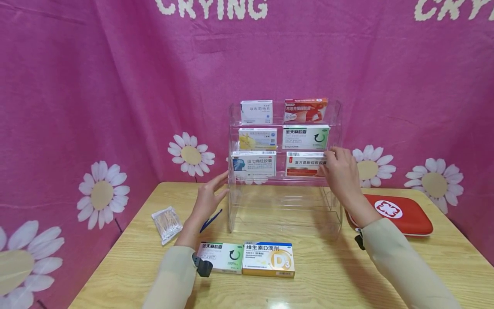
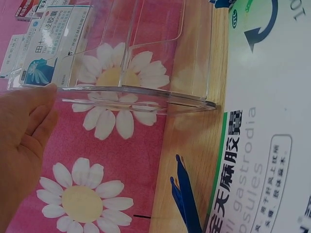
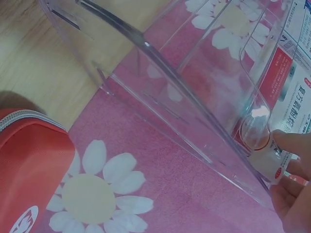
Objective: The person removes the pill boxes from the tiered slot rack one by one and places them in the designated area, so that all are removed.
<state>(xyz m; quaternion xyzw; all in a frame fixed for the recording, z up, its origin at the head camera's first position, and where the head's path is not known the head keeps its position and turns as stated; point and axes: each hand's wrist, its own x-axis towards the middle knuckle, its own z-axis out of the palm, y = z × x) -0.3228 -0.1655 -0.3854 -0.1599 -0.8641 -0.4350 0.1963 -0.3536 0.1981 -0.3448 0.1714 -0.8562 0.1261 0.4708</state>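
Fingers of the right hand (image 1: 342, 171) pinch a red-and-white box (image 1: 304, 165), right of centre, on a clear rack (image 1: 283, 201); the left hand (image 1: 206, 199), fingers extended, touches its left side. Wooden tabletop (image 1: 332, 274) below, pink daisy-printed cloth (image 1: 115, 64) behind.

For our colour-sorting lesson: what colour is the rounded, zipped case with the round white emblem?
The case is red, shown best in the head view.

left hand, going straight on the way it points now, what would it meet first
The left hand would meet the clear stand's left side wall first; it looks very close to that edge, perhaps touching, though depth is hard to judge.
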